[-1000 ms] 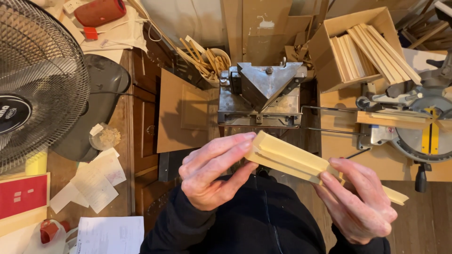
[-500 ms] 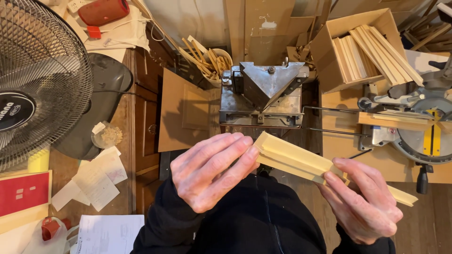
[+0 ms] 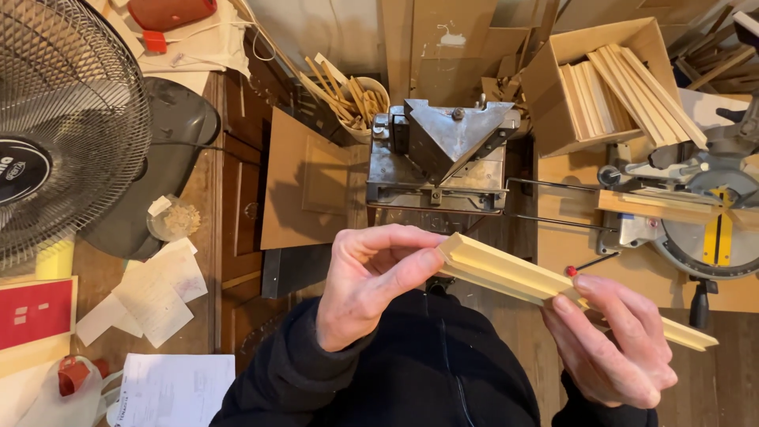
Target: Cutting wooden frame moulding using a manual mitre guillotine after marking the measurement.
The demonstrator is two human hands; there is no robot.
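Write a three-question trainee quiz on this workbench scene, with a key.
1. True or false: both hands touch the pale wooden moulding strip.
2. Which hand is at the strip's mitred end near the metal mitre machine: A, left hand, or B, right hand?
3. What fills the cardboard box at upper right?

Key: 1 true. 2 A. 3 More pale wooden strips.
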